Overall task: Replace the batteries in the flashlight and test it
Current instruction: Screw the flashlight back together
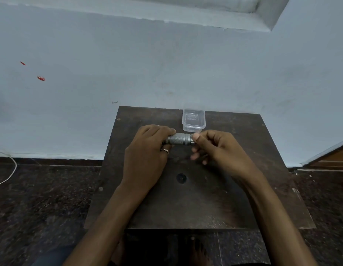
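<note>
Flashlight (pixel 178 139) lies level above the table (pixel 243 189), left hand (pixel 147 150) clamped around its body to brace it. Right hand (pixel 214 150) pinches the end, apparently the cap, likely to twist it.

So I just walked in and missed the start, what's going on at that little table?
A person is working on a metal flashlight over a small dark wooden table. The left hand has a grip on one end of its knurled body, and the right hand pinches the other end with thumb and fingers, as if dealing with the cap. A clear plastic container sits on the table just behind the flashlight. No loose batteries are visible.
</note>
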The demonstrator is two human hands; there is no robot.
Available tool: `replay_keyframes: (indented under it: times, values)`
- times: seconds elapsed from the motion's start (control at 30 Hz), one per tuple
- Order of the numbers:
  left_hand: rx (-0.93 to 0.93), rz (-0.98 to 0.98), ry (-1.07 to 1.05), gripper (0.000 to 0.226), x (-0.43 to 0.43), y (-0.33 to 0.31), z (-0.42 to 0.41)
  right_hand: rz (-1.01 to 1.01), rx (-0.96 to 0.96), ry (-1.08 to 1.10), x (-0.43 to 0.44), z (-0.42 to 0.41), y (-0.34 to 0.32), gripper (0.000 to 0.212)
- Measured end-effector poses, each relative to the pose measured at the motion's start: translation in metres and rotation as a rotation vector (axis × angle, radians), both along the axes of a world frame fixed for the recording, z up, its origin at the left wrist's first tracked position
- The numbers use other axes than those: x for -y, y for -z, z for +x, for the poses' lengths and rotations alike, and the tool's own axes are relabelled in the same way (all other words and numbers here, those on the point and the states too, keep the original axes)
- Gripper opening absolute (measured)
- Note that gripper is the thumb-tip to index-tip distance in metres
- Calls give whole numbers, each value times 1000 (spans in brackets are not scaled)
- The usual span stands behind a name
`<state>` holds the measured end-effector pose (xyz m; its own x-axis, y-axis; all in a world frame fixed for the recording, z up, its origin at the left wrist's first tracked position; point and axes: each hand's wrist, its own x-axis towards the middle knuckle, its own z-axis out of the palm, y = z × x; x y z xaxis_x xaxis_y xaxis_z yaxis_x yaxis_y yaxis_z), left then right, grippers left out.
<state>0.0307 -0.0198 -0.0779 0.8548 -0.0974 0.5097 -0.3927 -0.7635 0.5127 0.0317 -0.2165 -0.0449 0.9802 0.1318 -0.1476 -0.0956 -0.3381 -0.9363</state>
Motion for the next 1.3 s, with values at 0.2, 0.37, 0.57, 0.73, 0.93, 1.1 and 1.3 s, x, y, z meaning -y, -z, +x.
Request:
replay_keyframes:
  times: [0.2, 0.37, 0.57, 0.73, 0.93, 1.1, 1.3]
  values:
    - [-13, -3, -10, 36, -1, 0, 0, -33, 26, 47, -3, 2, 3, 37]
    - [-7, -15, 4, 35, -1, 0, 1, 141, 24, -32, 11, 3, 0, 32]
    - [-3, -21, 9, 34, -1, 0, 1, -29, 32, -25, 1, 1, 1, 23]
    - [-3, -16, 6, 34, -1, 1, 2, -234, 97, 36, -5, 1, 6, 54]
    - [5, -13, 5, 33, -2, 0, 1, 43, 45, -41, 5, 1, 0, 26]
    - [5, -14, 14, 33, -1, 1, 1, -85, 61, -43, 0, -1, 1, 21]
    - [-6, -21, 6, 34, -2, 1, 2, -242, 124, 3, -5, 0, 4, 44]
